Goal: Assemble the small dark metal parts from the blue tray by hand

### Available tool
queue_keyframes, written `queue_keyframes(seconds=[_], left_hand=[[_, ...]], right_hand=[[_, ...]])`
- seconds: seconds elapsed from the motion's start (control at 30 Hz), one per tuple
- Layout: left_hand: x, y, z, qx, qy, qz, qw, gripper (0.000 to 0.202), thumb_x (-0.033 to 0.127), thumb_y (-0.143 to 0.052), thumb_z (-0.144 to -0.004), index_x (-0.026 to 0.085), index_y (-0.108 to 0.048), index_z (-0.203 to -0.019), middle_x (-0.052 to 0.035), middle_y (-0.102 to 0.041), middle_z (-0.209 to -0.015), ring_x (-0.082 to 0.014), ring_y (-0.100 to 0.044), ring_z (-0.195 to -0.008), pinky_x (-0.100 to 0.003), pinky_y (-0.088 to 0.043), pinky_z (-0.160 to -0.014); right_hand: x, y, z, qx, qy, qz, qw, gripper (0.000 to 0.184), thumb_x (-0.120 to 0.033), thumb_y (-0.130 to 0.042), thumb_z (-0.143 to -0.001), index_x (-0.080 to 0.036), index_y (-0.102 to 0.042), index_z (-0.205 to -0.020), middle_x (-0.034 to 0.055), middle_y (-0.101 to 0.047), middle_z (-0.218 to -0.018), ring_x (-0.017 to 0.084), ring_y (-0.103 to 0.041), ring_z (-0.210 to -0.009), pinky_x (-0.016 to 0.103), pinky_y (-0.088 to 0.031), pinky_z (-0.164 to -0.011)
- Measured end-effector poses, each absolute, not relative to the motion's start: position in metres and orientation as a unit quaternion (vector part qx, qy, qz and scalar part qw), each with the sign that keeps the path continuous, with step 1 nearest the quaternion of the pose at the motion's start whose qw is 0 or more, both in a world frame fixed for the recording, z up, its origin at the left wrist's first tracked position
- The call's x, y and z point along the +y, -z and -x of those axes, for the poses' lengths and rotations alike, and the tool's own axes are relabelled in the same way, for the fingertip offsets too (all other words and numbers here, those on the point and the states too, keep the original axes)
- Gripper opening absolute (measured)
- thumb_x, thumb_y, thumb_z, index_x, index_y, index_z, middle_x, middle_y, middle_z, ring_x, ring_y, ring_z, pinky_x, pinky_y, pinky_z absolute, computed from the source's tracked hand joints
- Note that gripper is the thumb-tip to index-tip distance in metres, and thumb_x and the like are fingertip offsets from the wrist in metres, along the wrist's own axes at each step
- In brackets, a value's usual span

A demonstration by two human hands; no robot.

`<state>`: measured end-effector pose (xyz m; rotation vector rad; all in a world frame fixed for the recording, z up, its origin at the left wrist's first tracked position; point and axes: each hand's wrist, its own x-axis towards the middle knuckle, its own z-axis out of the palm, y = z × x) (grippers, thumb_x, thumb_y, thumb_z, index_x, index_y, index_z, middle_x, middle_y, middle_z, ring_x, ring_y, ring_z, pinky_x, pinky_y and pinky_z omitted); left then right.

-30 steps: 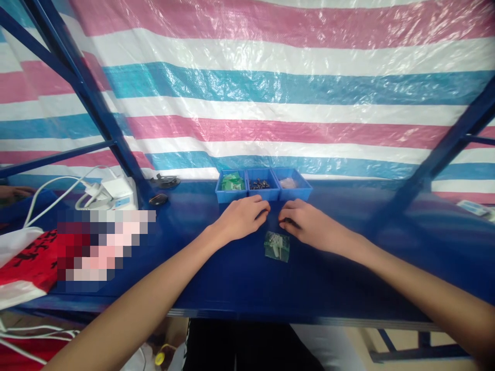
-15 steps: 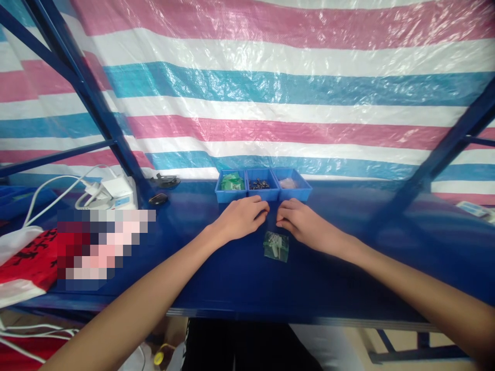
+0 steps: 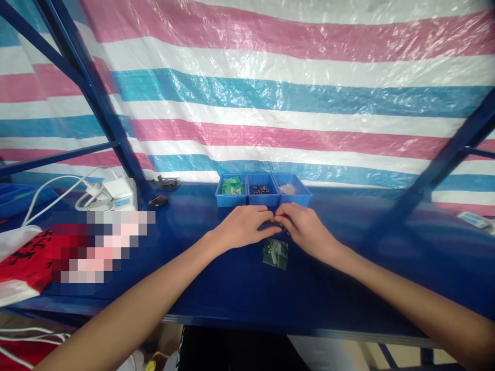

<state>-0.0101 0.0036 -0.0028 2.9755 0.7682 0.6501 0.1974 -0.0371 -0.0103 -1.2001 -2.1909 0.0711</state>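
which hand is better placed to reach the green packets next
Left, I'd judge: the left hand is nearer the green packets, while the right hand sits farther over and seems to hold a small dark piece.

the left hand [image 3: 245, 226] and right hand [image 3: 307, 226] nearly meet at the fingertips over the blue table [image 3: 340, 299], a small dark piece [image 3: 284, 228] partly hidden in the right one's pinch. nearer the person lies a greenish see-through packet [image 3: 275, 254] of pale strips; beyond the hands stand three blue bins [image 3: 263, 199] in a row.
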Motion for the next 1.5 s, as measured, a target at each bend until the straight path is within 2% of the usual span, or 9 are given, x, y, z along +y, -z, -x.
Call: queue_keyframes(seconds=[0.17, 0.37, 0.5, 0.6, 0.77, 1.0, 1.2, 1.4, 1.5], left_hand=[[0.005, 0.009, 0.006, 0.269, -0.257, -0.928, 0.029, 0.037, 0.052, -0.059, -0.097, 0.018, -0.066, -0.083, 0.0014, -0.063, -0.077, -0.012, -0.059, -0.067, -0.025, -0.035, -0.059], [0.006, 0.01, 0.006, 0.285, -0.3, -0.909, 0.046, 0.039, 0.054, -0.062, -0.096, 0.018, -0.066, -0.079, 0.0023, -0.065, -0.073, -0.0113, -0.058, -0.065, -0.024, -0.033, -0.058], [0.009, 0.008, 0.007, 0.285, -0.323, -0.901, 0.054, 0.041, 0.054, -0.058, -0.098, 0.019, -0.068, -0.079, 0.0023, -0.065, -0.072, -0.0111, -0.058, -0.064, -0.025, -0.032, -0.058], [0.01, 0.007, 0.009, 0.28, -0.332, -0.899, 0.05, 0.041, 0.052, -0.055, -0.1, 0.019, -0.069, -0.079, 0.0021, -0.063, -0.07, -0.011, -0.056, -0.063, -0.025, -0.031, -0.057], [0.01, 0.007, 0.009, 0.281, -0.338, -0.897, 0.044, 0.038, 0.043, -0.051, -0.104, 0.019, -0.069, -0.08, 0.0012, -0.061, -0.071, -0.011, -0.055, -0.063, -0.026, -0.033, -0.058], [0.001, 0.007, 0.008, 0.252, -0.356, -0.899, 0.043, 0.021, 0.039, -0.054, -0.101, 0.019, -0.061, -0.105, -0.0001, -0.062, -0.083, -0.0113, -0.055, -0.067, -0.024, -0.042, -0.061], [0.001, 0.008, 0.008, 0.243, -0.34, -0.908, 0.028, 0.017, 0.036, -0.055, -0.1, 0.02, -0.058, -0.103, 0.0003, -0.061, -0.089, -0.0108, -0.055, -0.069, -0.023, -0.041, -0.061], [0.002, 0.007, 0.009, 0.248, -0.329, -0.911, 0.018, 0.023, 0.04, -0.049, -0.105, 0.02, -0.059, -0.105, -0.0008, -0.064, -0.093, -0.012, -0.059, -0.072, -0.024, -0.039, -0.061], [0.002, 0.006, 0.008, 0.252, -0.332, -0.909, 0.019, 0.027, 0.043, -0.047, -0.106, 0.019, -0.059, -0.105, -0.0014, -0.066, -0.095, -0.0122, -0.061, -0.073, -0.024, -0.04, -0.063]], right_hand=[[-0.04, 0.008, -0.191, -0.8, -0.067, 0.464, 0.374, 0.017, -0.021, -0.053, -0.099, -0.021, -0.06, -0.084, 0.0002, -0.065, -0.077, 0.016, -0.058, -0.07, 0.029, -0.04, -0.067], [-0.043, 0.006, -0.19, -0.773, -0.121, 0.481, 0.395, 0.015, -0.026, -0.054, -0.098, -0.021, -0.059, -0.085, -0.0027, -0.059, -0.067, 0.014, -0.051, -0.059, 0.029, -0.037, -0.06], [-0.042, 0.005, -0.191, -0.755, -0.208, 0.472, 0.405, 0.014, -0.028, -0.052, -0.098, -0.021, -0.064, -0.094, 0.0003, -0.067, -0.076, 0.015, -0.056, -0.063, 0.029, -0.04, -0.06], [-0.041, 0.002, -0.19, -0.736, -0.292, 0.455, 0.407, 0.014, -0.031, -0.059, -0.094, -0.021, -0.068, -0.098, 0.0023, -0.071, -0.084, 0.015, -0.058, -0.065, 0.029, -0.041, -0.058], [-0.041, -0.001, -0.191, -0.717, -0.361, 0.443, 0.399, 0.015, -0.035, -0.067, -0.09, -0.02, -0.069, -0.092, 0.0025, -0.072, -0.083, 0.015, -0.059, -0.066, 0.028, -0.041, -0.057], [-0.038, 0.0, -0.194, -0.676, -0.358, 0.459, 0.451, 0.029, -0.047, -0.075, -0.083, -0.02, -0.066, -0.085, 0.0007, -0.065, -0.077, 0.015, -0.055, -0.067, 0.028, -0.041, -0.057], [-0.042, -0.004, -0.19, -0.657, -0.385, 0.465, 0.45, 0.036, -0.054, -0.075, -0.081, -0.019, -0.067, -0.083, 0.0002, -0.061, -0.073, 0.013, -0.049, -0.06, 0.026, -0.039, -0.051], [-0.044, -0.003, -0.191, -0.67, -0.371, 0.473, 0.435, 0.038, -0.055, -0.065, -0.089, -0.018, -0.064, -0.079, -0.0009, -0.054, -0.068, 0.011, -0.045, -0.055, 0.024, -0.036, -0.047], [-0.043, -0.003, -0.192, -0.681, -0.354, 0.471, 0.435, 0.036, -0.051, -0.061, -0.092, -0.018, -0.063, -0.078, -0.0002, -0.056, -0.069, 0.011, -0.046, -0.056, 0.024, -0.037, -0.048]])
